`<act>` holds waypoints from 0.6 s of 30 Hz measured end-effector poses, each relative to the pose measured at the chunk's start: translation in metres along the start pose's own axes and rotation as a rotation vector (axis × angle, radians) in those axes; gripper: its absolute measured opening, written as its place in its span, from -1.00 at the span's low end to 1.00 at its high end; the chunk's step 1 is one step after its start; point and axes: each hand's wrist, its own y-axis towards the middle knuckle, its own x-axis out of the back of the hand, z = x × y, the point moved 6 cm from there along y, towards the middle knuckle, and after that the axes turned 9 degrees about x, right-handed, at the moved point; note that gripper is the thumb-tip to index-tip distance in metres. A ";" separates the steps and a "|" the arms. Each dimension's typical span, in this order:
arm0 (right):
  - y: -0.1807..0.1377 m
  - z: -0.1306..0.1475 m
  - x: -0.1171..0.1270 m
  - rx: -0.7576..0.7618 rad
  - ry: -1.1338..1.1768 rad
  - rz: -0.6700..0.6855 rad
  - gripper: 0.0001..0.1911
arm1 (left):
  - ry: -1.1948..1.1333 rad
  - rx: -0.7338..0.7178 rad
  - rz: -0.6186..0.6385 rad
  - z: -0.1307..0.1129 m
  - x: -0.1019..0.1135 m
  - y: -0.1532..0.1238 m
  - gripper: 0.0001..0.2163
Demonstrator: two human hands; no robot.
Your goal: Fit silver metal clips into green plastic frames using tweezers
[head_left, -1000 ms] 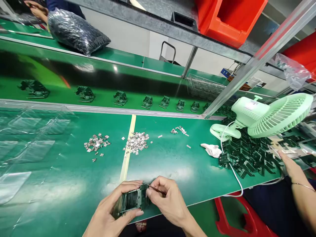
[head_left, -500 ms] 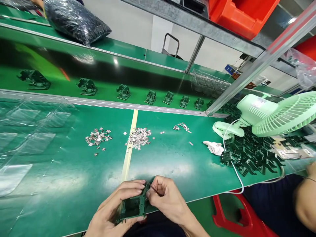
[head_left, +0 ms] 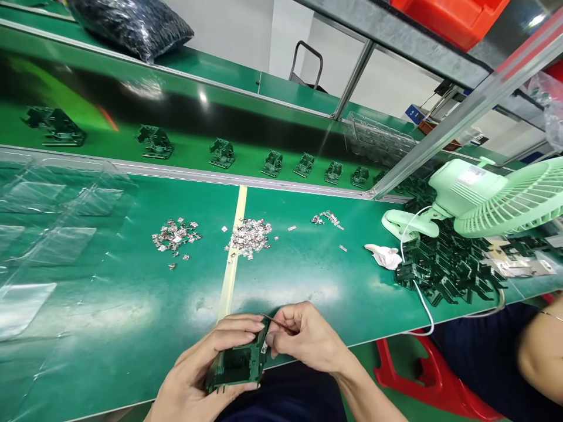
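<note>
My left hand [head_left: 206, 369] grips a dark green plastic frame part [head_left: 237, 364] at the near edge of the green table [head_left: 132, 305]. My right hand [head_left: 308, 339] pinches thin tweezers [head_left: 275, 321], their tip at the part's upper right corner, where a small silver piece [head_left: 264, 347] shows. Two piles of small silver metal clips [head_left: 176, 235] [head_left: 250, 234] lie farther back on the table, with a smaller scatter [head_left: 326, 218] to the right.
A row of dark green parts [head_left: 222, 153] sits on the conveyor belt behind. A pile of green frames [head_left: 448, 271], a mint fan [head_left: 488, 196] with white cable, and a white cloth [head_left: 382, 255] lie right. Clear plastic bags [head_left: 48, 234] lie left. Another person's arm [head_left: 541, 357] is at far right.
The view has tilted downward. My hands moved slightly nearer with the part; the tweezers stay at its corner. The other person's hand has drawn back from the pile at the right.
</note>
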 end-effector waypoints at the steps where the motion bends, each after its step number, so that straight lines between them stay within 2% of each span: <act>1: 0.000 0.000 0.000 -0.015 -0.012 0.015 -0.95 | -0.001 -0.017 0.016 -0.001 -0.001 0.000 -0.65; 8: 0.001 -0.003 0.005 -0.056 -0.170 0.021 -0.96 | 0.044 -0.087 0.089 -0.002 -0.007 -0.002 -0.64; 12: 0.005 -0.012 0.002 -0.079 -0.086 0.065 -0.95 | 0.058 -0.102 0.093 -0.001 -0.008 -0.002 -0.65; 15: 0.003 -0.012 -0.001 -0.040 0.012 -0.042 -0.91 | -0.003 -0.024 0.030 0.002 -0.005 -0.001 -0.65; 18: -0.002 -0.009 -0.003 -0.009 -0.009 -0.155 -0.90 | -0.055 0.019 -0.017 0.004 -0.005 -0.001 -0.63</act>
